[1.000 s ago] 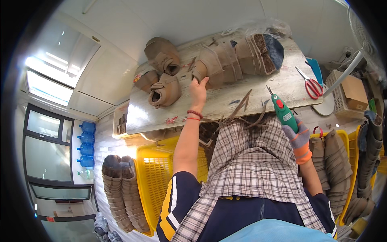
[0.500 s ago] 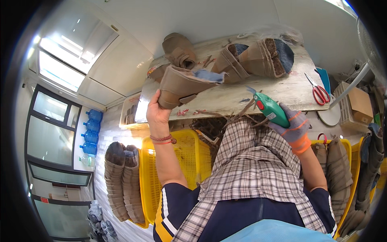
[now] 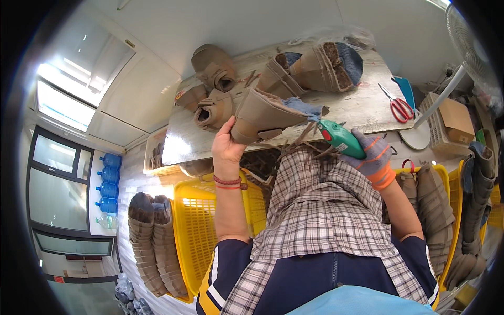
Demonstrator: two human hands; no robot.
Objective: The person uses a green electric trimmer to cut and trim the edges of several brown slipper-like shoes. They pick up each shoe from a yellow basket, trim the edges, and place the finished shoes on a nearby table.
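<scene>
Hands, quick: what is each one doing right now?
Left hand: closed around a tan boot.
Right hand, gloved: closed around a green tool.

Not much packaging going on here. A brown cardboard box (image 3: pixel 455 118) is sitting off the right end of the worktop (image 3: pixel 362 107), resting on a pale slatted crate (image 3: pixel 431 111), flaps partly open, plain brown with no clear label showing. Over on the far left, a column of blue water jugs (image 3: pixel 107 182) is standing stacked against the wall, just beside the window. A small red label or sign (image 3: pixel 58 279) is showing low on the left, too tiny to make out. No screens are showing anywhere.
</scene>
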